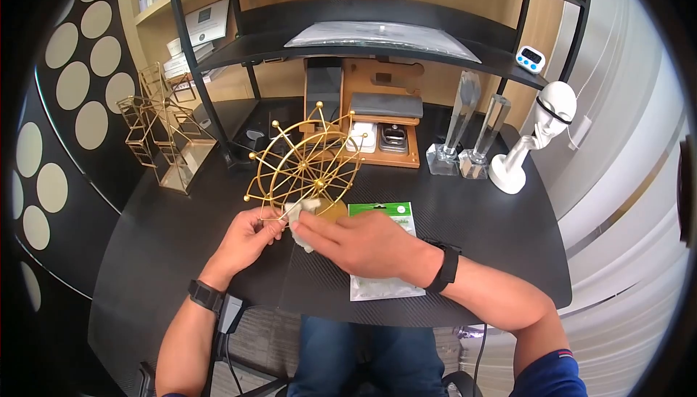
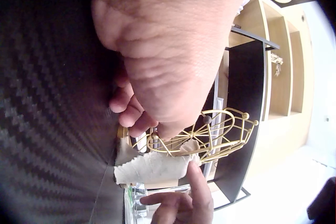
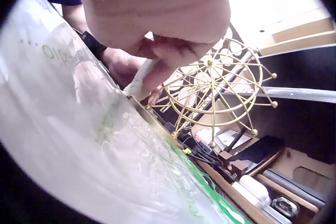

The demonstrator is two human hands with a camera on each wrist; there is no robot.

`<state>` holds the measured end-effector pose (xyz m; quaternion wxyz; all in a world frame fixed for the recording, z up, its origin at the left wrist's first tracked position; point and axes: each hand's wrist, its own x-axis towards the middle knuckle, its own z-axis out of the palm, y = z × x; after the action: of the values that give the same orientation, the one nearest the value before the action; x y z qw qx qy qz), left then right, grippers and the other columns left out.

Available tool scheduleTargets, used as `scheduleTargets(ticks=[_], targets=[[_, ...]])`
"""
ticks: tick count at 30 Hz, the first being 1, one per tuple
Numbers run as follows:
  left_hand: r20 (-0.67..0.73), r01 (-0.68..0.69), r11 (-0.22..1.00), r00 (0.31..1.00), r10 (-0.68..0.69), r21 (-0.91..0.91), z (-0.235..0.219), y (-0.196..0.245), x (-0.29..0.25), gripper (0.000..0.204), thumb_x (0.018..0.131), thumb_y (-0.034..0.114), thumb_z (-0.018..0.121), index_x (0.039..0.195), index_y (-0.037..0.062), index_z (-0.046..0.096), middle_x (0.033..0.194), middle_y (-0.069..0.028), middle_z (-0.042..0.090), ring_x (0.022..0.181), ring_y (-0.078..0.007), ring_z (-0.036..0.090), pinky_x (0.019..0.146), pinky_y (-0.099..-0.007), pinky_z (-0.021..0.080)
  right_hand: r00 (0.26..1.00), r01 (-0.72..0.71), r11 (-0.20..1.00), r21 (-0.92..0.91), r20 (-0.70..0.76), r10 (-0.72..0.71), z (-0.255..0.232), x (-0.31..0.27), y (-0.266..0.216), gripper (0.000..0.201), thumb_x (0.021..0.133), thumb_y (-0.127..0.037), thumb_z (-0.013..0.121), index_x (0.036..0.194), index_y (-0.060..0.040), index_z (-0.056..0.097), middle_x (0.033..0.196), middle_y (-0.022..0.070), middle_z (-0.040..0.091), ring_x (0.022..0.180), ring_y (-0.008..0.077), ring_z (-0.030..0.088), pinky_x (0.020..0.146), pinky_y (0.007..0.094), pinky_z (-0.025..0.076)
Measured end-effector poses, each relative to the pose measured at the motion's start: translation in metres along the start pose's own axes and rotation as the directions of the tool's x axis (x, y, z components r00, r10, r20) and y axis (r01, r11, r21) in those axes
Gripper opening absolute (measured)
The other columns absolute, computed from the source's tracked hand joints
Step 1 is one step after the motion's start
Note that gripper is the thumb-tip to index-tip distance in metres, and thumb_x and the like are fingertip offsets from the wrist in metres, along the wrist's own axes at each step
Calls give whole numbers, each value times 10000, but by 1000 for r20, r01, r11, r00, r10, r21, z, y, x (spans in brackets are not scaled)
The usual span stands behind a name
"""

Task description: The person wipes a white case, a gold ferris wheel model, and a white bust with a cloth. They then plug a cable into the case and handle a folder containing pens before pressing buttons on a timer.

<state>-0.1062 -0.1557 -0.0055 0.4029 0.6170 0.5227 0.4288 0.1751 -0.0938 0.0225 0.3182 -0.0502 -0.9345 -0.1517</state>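
A gold wire Ferris wheel ornament (image 1: 319,183) with small balls round its rim stands on the black desk on a round gold base (image 1: 334,212). My left hand (image 1: 243,241) pinches its lower left part between thumb and fingers. In my right hand (image 1: 367,244), a crumpled white wipe (image 1: 296,210) is held against the lower front of the wheel. The left wrist view shows the wipe (image 2: 155,167) spread between both hands, its ragged edge hanging down. My right fingertips are partly hidden behind the wipe and the hand itself.
Under my right forearm lies a green and white plastic packet (image 1: 385,289). A gold geometric ornament (image 1: 178,175) stands at the left. Behind are a wooden organizer (image 1: 410,151) and a black shelf (image 1: 268,50); crystal trophies (image 1: 444,157) and a white head figurine (image 1: 508,175) stand right.
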Motion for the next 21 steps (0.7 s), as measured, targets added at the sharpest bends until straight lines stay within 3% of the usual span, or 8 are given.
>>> scheduleTargets(ticks=[7,9,13,15,19,21], targets=[[9,-6,1000,1000,6,-8,-1,1,0,226,1082,229,669,1108,23,758,870,31,677,781,-57,574,725,-243,495,999,-3,1000,-18,46,3,-4,2,1,587,830,-136,742,1405,-56,653,1403,62,680,773,135,705,598,281,562],[1,-1,1000,1000,1,-3,-1,4,0,227,1083,227,667,1117,22,758,878,30,680,787,-58,576,728,-244,497,996,-61,997,-38,-65,59,2,0,2,583,823,-130,748,1396,-58,661,1400,65,680,758,132,698,595,280,559],[-2,3,1000,1000,-3,-9,-1,0,-1,226,1084,214,663,1150,25,767,884,29,679,789,-59,576,731,-242,497,993,-96,995,-17,-68,95,-2,1,-1,567,816,-119,752,1373,-52,674,1381,68,687,747,136,699,599,282,562],[-3,2,1000,1000,-2,-4,-2,-1,0,225,1083,207,661,1155,24,772,879,29,675,788,-59,574,730,-242,497,1000,-12,999,-33,5,12,-4,1,-2,544,811,-116,754,1347,-46,684,1355,73,695,740,137,699,600,279,561],[-8,35,999,999,-35,14,-2,-2,0,224,1082,189,655,1168,20,775,869,26,667,787,-58,573,731,-245,500,1000,-2,999,-50,-8,2,-1,1,-2,539,809,-116,759,1337,-43,685,1338,76,698,724,137,696,595,276,557],[-5,11,1000,1000,-11,19,0,5,0,217,1082,188,652,1153,17,767,870,26,668,786,-55,573,728,-245,500,988,-80,997,-21,-137,76,1,3,2,539,811,-128,762,1338,-44,687,1337,75,698,754,123,702,595,269,554]])
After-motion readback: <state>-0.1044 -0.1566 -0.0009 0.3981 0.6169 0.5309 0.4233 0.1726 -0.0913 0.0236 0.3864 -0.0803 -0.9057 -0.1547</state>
